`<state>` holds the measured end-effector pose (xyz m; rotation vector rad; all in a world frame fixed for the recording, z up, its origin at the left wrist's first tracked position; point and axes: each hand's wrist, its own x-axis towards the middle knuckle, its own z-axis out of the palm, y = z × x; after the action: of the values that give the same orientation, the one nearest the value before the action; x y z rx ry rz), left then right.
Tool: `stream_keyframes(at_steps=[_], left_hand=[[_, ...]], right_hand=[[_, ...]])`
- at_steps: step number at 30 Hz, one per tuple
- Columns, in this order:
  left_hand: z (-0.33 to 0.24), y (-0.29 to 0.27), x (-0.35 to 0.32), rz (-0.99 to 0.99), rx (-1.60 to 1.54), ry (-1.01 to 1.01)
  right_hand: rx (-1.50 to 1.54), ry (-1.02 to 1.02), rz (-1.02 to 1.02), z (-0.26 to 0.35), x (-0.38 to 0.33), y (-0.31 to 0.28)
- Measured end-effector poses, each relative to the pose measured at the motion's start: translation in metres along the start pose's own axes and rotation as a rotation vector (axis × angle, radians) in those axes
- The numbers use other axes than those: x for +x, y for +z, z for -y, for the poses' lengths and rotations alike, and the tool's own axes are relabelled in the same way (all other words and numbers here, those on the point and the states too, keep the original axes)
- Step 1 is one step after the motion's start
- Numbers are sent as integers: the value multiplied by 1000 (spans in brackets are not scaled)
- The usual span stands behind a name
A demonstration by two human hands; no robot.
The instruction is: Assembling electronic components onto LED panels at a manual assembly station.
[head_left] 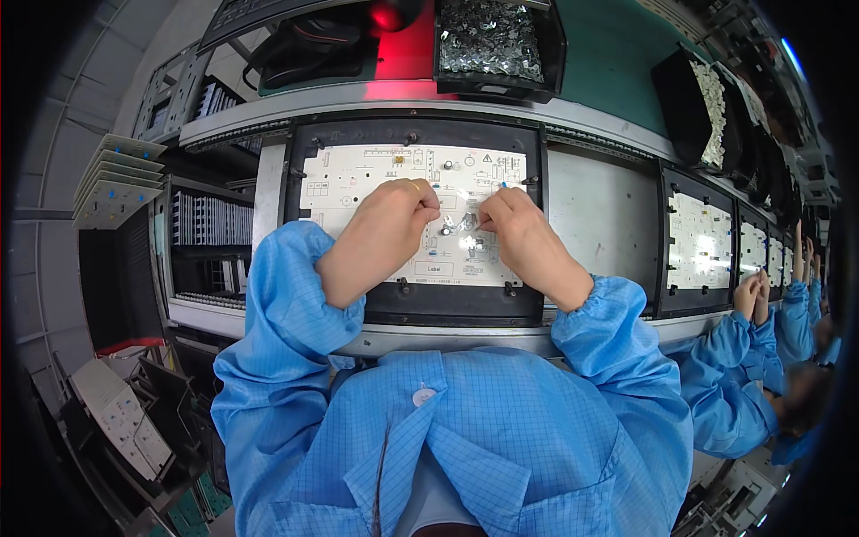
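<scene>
Left hand (386,217) and right hand (512,221) curled, fingertips pinching small metal part (462,224) between them, over white circuit board (358,174); forearms angled inward.

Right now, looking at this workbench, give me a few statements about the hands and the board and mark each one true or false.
1. Both hands meet over the white circuit board. True: the left hand and right hand pinch a small shiny metal part between them.
2. The board lies loose on the bench. False: it sits in a black carrier frame.
3. The bin of silvery metal parts is above the board. True.
4. The person wears red sleeves. False: the sleeves are light blue.
5. Nobody else is in view. False: another person's hands work at the right.
</scene>
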<state>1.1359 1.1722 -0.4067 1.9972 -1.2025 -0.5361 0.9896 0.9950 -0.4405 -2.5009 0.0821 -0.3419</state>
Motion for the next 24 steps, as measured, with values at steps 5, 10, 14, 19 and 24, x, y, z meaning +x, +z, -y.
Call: stream_keyframes(at_steps=[5, 10, 14, 19, 24], left_hand=[[1, -11, -6, -17, -50, -34], [-3, -13, -7, -23, -123, -108], [-4, -20, -10, -28, -130, -121], [15, -27, -23, -31, -114, -159], [10, -24, -10, 4, -154, -133]], right_hand=[[11, -80, -76, -11, 33, -25], [-43, -187, -399, -26, 104, -68], [-61, -51, -482, -26, 117, -79], [-70, -43, 150, -15, 45, -46], [-34, 47, 149, -8, 5, -22]])
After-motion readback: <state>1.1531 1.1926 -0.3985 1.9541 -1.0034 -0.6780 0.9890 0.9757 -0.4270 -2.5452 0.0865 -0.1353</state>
